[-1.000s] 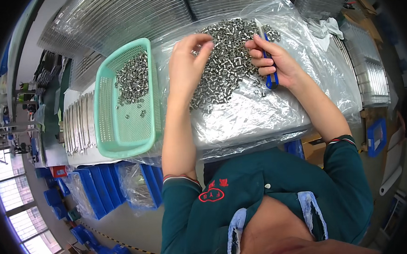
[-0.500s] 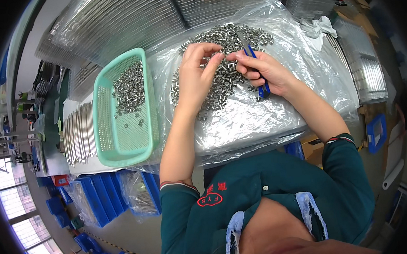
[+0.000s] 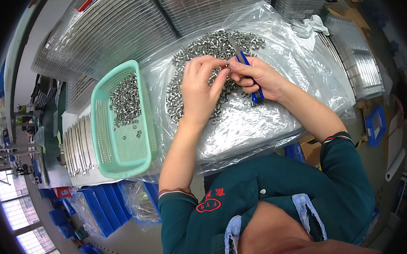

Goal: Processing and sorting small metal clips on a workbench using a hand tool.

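My right hand (image 3: 266,80) is closed around a utility knife (image 3: 257,96) with a blue handle, its blade pointing away from me. Its thumb and forefinger meet the fingertips of my left hand (image 3: 200,88), which is curled in a pinch. Between the fingertips shows a small metal ring (image 3: 228,65), partly hidden. Beneath and beyond both hands spreads a pile of short metal rings (image 3: 199,49) on clear plastic sheeting (image 3: 240,134). To the left, a light green mesh basket (image 3: 150,129) contains more of these rings.
Stacked clear plastic trays (image 3: 116,35) line the back of the table. Thin metal rods (image 3: 79,147) lie left of the basket. A white cloth (image 3: 310,29) and further trays (image 3: 358,59) are at the right. Blue bins (image 3: 104,208) stand below the table's left side.
Both hands have shifted slightly toward me, and their fingertips have come together. The knife stays in my right hand, now a little lower in the view.
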`<state>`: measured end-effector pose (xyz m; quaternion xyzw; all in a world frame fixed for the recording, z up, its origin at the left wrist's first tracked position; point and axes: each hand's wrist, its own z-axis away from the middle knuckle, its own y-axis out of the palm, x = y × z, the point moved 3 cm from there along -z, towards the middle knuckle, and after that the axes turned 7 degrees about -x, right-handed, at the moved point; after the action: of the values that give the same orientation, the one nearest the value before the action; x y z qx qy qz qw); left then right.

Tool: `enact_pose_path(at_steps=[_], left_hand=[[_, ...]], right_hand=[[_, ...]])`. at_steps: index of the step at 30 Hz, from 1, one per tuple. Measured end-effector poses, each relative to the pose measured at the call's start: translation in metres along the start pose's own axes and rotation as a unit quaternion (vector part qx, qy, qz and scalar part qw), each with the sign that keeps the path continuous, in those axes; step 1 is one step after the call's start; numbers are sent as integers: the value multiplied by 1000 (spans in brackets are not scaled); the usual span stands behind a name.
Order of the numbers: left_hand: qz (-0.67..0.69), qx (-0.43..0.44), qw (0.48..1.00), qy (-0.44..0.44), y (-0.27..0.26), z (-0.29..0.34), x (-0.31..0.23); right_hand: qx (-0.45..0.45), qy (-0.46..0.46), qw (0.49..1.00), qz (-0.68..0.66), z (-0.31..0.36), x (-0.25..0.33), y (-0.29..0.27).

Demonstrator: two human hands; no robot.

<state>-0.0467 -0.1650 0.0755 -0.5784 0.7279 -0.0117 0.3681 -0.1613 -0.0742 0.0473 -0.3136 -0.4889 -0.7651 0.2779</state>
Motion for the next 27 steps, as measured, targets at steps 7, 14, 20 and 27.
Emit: enact_pose_path(at_steps=[7,14,20,27], left_hand=[[88,-57,981,-163,-9,7,7],[103,-96,981,-135,-5,-2,6],[-3,-8,1000,-13,2,2,-2],[26,-21,999,-26,3,2,-2]], right_hand=[[23,68,994,-84,-2,-2,-3],[13,74,995,-68,-1,0,2],[23,48,996,-66,-2,-3,-4],[27,54,996,-70,-1,-2,-3]])
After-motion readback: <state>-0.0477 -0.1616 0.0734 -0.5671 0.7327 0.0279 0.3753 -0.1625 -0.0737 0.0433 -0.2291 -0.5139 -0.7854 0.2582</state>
